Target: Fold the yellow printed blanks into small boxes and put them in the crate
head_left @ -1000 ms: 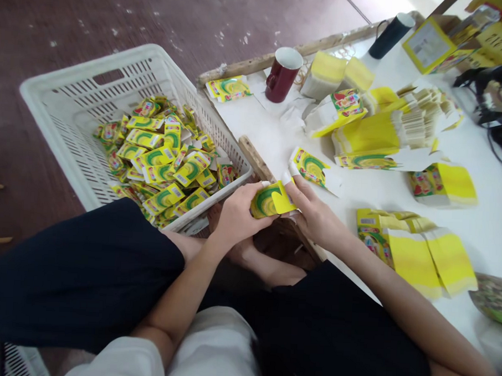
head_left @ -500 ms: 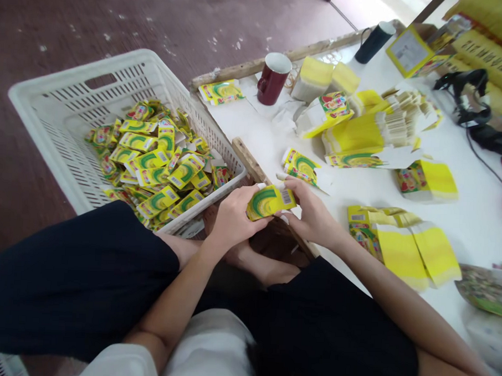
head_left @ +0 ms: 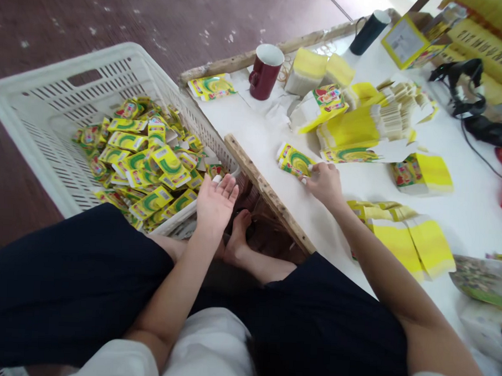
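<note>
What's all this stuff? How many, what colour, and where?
crate: 1, white, left
small boxes: many, yellow, in crate
table: 1, white, right
loose cartons: at least 2, yellow, table's left
carton stacks: several, yellow, across table
red mug: 1, dark red, far edge
dark mug: 1, blackish, far corner
box: 1, yellow, far corner
sacking: some, yellow, top right
tangle: 1, black, right
plastic bag: 1, greenish, lower right
legs: 2, dark, bottom
left hand: 1, palm up, by crate
right hand: 1, at loose carton

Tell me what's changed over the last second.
The left hand let go of a yellow box, which now appears to lie in the basket; that hand is open, palm up, near the rim. The right hand moved forward and right to the carton on the table. The maroon mug stayed put.
</note>
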A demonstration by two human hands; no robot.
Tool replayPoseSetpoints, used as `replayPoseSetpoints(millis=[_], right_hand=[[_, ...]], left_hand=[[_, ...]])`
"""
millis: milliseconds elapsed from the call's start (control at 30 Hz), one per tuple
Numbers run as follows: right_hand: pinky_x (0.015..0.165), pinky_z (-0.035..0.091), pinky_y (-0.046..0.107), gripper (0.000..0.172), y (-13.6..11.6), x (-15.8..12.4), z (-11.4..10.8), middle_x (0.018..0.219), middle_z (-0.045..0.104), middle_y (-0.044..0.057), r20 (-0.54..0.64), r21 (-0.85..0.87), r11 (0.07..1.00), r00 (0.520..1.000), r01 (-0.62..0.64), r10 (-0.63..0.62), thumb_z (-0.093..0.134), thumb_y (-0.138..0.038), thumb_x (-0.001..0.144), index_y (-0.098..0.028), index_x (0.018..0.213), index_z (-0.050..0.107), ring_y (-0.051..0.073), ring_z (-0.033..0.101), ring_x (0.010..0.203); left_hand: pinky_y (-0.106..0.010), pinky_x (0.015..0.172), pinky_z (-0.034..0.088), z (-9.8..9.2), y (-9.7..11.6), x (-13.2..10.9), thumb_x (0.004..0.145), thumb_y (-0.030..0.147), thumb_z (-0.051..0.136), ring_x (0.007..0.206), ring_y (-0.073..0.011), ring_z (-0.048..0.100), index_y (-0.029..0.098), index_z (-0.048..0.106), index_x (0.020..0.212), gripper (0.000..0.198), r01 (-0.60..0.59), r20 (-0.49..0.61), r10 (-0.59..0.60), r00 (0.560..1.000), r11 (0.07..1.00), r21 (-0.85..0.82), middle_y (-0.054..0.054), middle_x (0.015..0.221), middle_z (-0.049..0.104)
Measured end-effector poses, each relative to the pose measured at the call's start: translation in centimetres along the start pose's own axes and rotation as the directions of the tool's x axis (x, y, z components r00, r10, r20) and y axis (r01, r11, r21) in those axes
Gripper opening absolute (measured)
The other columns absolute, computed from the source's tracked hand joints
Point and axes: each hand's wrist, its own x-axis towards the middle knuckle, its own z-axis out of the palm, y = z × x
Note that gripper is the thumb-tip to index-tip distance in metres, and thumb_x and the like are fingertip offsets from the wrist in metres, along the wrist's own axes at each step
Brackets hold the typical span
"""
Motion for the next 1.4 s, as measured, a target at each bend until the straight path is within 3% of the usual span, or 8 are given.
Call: replayPoseSetpoints(millis=[300,467,633,733,800,967,1167,1400], right_hand=[[0.082,0.048,0.044,0.037,-1.0,-1.0,-1.0,0.09,0.063,0.008,-0.022,0.092,0.995,0.999,-0.03,0.032,0.075,-0.029,0.069,-0.026,0.086,0.043,0.029,0.06,0.088],[0.064,0.046,0.034,0.043,-2.7,-1.9,-2.8,0.069,0.054,-0.004,0.038,0.446,0.891,0.996,-0.086,0.077,0.076,-0.041,0.069,-0.027,0.085,0.04,0.018,0.055,0.065],[0.058,0.043,0.029,0.025,-8.4,-5.2,-5.1,0.07,0.055,-0.004,0.229,0.7,0.712,0.927,0.054,-0.296,0.07,-0.035,0.076,-0.026,0.085,0.048,0.015,0.052,0.061],[0.058,0.042,0.028,0.014,-12.1,-7.5,-5.4,0.068,0.055,-0.004,0.338,0.692,0.703,0.789,0.162,-0.514,0.064,-0.02,0.078,-0.024,0.079,0.05,0.014,0.05,0.061],[0.061,0.044,0.029,0.014,-13.6,-8.6,-5.1,0.071,0.057,-0.003,0.367,0.714,0.685,0.755,0.145,-0.543,0.062,-0.017,0.079,-0.024,0.08,0.05,0.015,0.053,0.065],[0.066,0.05,0.03,0.013,-14.7,-9.6,-4.6,0.082,0.063,-0.001,0.375,0.786,0.619,0.788,0.01,-0.488,0.066,-0.024,0.083,-0.025,0.088,0.053,0.016,0.06,0.073],[0.06,0.044,0.029,0.016,-15.0,-9.7,-6.0,0.07,0.057,-0.004,0.359,0.692,0.718,0.828,0.074,-0.431,0.065,-0.014,0.076,-0.024,0.078,0.052,0.014,0.052,0.064],[0.079,0.055,0.035,0.038,-14.8,-9.4,-6.3,0.095,0.061,0.002,0.454,0.862,0.446,0.757,-0.241,-0.469,0.081,-0.044,0.077,-0.024,0.094,0.054,0.018,0.062,0.087]], left_hand=[[-0.019,0.056,0.049,-0.2,-1.7,-0.8,0.098,0.026,0.055,0.054,-0.0074,0.063,0.015,0.065,0.09,0.016,0.053,0.105,-0.069,0.992,0.987,0.151,0.002,0.068,0.068],[-0.023,0.069,0.055,-0.9,-3.8,-1.4,0.082,0.041,0.079,0.068,-0.0114,0.07,0.013,0.066,0.1,0.036,-0.028,0.33,-0.086,0.94,0.945,0.326,-0.003,0.081,0.073],[-0.035,0.095,0.056,-1.3,-5.1,-2.5,0.057,0.06,0.091,0.116,-0.0257,0.068,0.023,0.064,0.115,0.073,-0.268,0.525,0.094,0.846,0.926,0.267,-0.008,0.118,0.073],[-0.042,0.096,0.057,-0.9,-4.4,-3.3,0.071,0.074,0.074,0.122,-0.0318,0.065,0.023,0.067,0.112,0.066,-0.325,0.508,0.17,0.844,0.917,0.232,-0.011,0.114,0.074],[-0.044,0.093,0.059,-0.6,-3.6,-3.8,0.078,0.076,0.063,0.119,-0.0328,0.067,0.022,0.068,0.108,0.061,-0.364,0.462,0.239,0.854,0.909,0.202,-0.011,0.107,0.075],[-0.04,0.087,0.059,-0.3,-3.0,-3.8,0.087,0.075,0.047,0.101,-0.0279,0.072,0.022,0.067,0.103,0.059,-0.475,0.352,0.407,0.843,0.87,0.132,-0.007,0.091,0.072],[-0.041,0.096,0.057,-1.3,-4.8,-3.5,0.084,0.081,0.049,0.107,-0.0281,0.07,0.024,0.066,0.108,0.064,-0.568,0.34,0.503,0.794,0.814,0.123,-0.007,0.094,0.072],[-0.04,0.101,0.056,-1.1,-4.7,-4.0,0.081,0.087,0.045,0.119,-0.0288,0.065,0.024,0.065,0.11,0.071,-0.576,0.342,0.494,0.799,0.794,0.197,-0.009,0.106,0.071]])
